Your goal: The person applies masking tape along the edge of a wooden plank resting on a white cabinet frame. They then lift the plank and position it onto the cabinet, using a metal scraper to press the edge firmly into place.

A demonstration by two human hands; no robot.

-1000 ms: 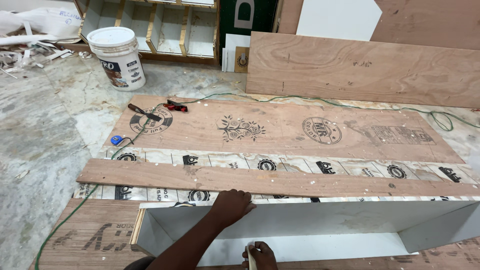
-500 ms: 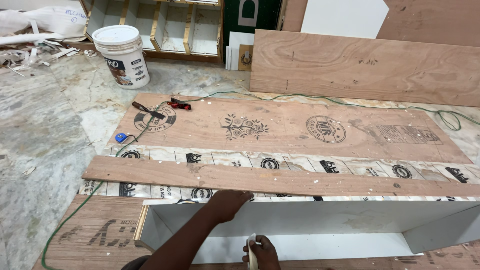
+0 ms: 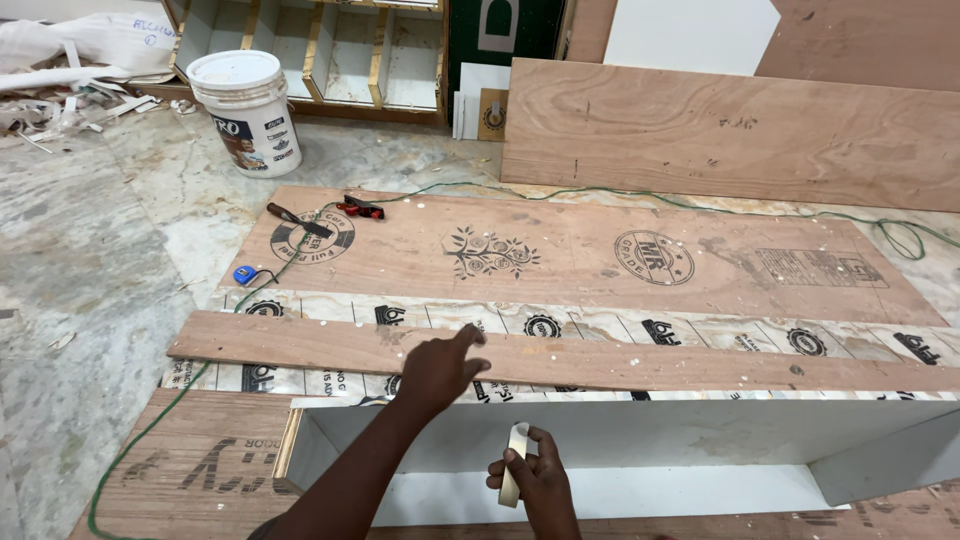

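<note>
My left hand (image 3: 438,368) rests on the top edge of a white laminated box panel (image 3: 640,435), fingers spread and one pointing over a long narrow plywood strip (image 3: 600,362). It holds nothing. Lower down, my right hand (image 3: 535,478) grips a small roll of pale edge-band tape (image 3: 514,470) in front of the white panel's inner face. The white box lies open toward me on a plywood sheet (image 3: 190,470).
A large stamped plywood sheet (image 3: 600,250) lies beyond the strip, with a dark hand tool (image 3: 298,220), a red tool (image 3: 363,209) and a blue tape measure (image 3: 245,273) near its left end. A green cable (image 3: 180,395) trails across. A white bucket (image 3: 248,110) and leaning boards (image 3: 730,130) stand behind.
My left hand has shifted right along the white panel's top edge and its fingers have spread. My right hand has risen, bringing the tape roll more into view.
</note>
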